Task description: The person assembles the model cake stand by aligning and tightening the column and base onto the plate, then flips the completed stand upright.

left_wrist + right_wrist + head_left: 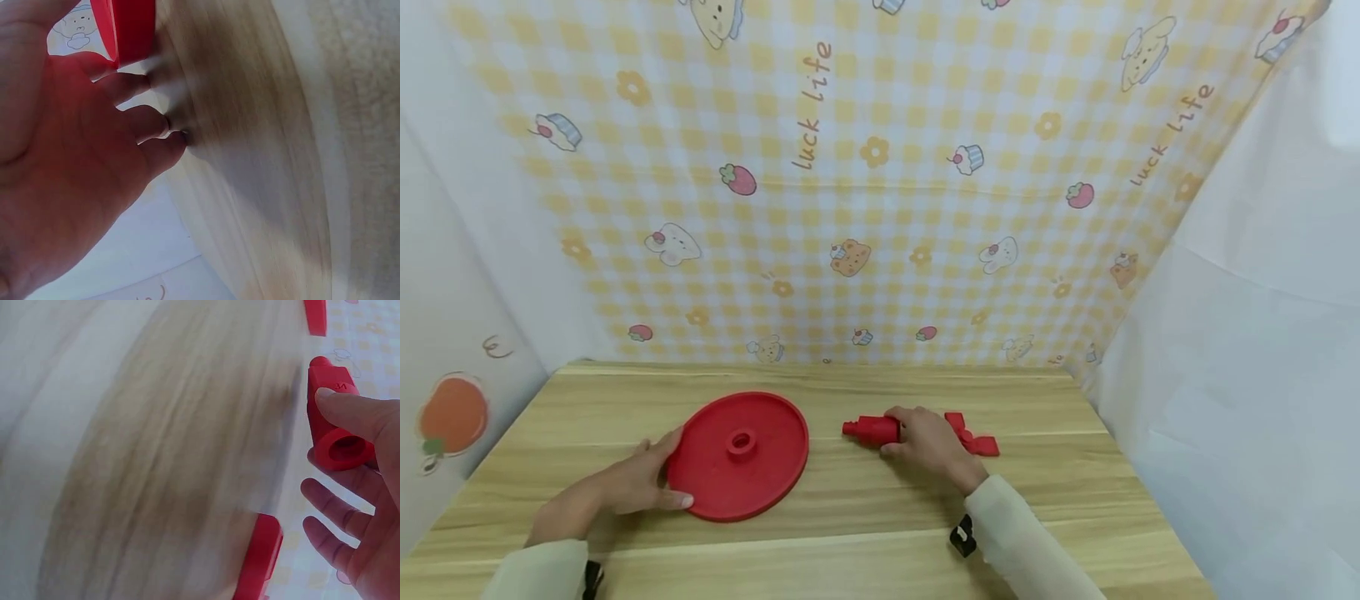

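Observation:
A round red plate [711, 479] with a raised rim and a hollow central boss lies on the left half of the table. My left hand [632, 479] holds its left edge, thumb at the near rim and index finger farther back; the other fingers hang beside it in the left wrist view. Between thumb and index finger, my right hand [928, 442] pinches a red stepped tube [876, 430]. One end narrows to a small nub; the other has a round hole [345, 449]. Just right of that hand lies a red bow-shaped piece [981, 444], partly hidden by the hand.
The wood-grain table [820, 533] ends at a checked cloth backdrop [880, 208]. White sheets hang along the left and right sides [1225, 375]. A black band piece [963, 536] sits at the right wrist.

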Demonstrator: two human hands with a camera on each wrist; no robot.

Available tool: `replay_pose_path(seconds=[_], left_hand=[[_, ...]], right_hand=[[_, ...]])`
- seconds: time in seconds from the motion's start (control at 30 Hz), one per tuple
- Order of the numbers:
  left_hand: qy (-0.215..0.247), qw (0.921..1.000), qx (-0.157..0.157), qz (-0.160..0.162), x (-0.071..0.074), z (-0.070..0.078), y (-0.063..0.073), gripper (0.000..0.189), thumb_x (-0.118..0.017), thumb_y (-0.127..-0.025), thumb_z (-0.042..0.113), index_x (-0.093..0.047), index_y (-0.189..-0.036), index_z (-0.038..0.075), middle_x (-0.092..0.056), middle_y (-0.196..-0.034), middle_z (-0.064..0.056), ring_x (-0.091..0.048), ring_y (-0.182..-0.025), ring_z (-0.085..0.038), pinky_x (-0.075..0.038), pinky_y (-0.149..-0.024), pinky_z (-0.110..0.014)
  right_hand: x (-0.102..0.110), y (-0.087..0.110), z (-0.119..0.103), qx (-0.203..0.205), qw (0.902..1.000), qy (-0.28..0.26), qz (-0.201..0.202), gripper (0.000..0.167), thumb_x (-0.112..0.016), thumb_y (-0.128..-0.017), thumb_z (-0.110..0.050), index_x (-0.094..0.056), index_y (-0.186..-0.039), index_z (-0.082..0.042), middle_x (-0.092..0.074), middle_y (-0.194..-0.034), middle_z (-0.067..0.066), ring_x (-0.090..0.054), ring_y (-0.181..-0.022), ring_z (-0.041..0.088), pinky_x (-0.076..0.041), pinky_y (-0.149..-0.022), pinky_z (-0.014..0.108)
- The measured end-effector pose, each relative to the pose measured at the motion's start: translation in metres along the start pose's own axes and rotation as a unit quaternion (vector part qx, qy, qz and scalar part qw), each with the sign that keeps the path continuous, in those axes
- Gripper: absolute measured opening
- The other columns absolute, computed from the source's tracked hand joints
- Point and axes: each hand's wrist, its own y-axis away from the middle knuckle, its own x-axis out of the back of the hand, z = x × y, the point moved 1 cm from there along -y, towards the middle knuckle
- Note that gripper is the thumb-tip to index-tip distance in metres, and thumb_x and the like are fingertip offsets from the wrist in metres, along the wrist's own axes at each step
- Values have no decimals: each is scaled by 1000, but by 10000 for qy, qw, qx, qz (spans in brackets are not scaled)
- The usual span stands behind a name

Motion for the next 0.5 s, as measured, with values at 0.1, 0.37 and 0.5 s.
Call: replay_pose_path(seconds=[0.1,0.37,0.5], left_hand=[[-12,10000,-78,32,1,0,1,116,-82,-80,39,-7,-153,-11,-21,-150,-43,1,-131,-73,-22,-98,-82],[-43,9998,-148,111,1,2,-1,116,-83,-78,38,-9,-152,-12,-24,-149,-43,-3,-130,-74,-24,-97,-82],[-58,9997,-190,143,1,2,-3,116,-84,-77,38,-9,-151,-14,-26,-148,-43,-5,-130,-74,-23,-99,-80]], right_hand=[[3,-3,-3,20,9998,-173,117,48,-80,-84,-35,-63,-125,-15,-70,-103,-1,-59,-84,11,-49,-71,25],[6,-11,-16,-37,9971,-515,557,50,-80,-85,-30,-62,-127,-10,-69,-111,3,-64,-92,16,-52,-76,28],[6,-17,-23,81,9953,-628,732,49,-81,-84,-26,-61,-126,-9,-66,-117,5,-63,-96,16,-53,-80,31]])
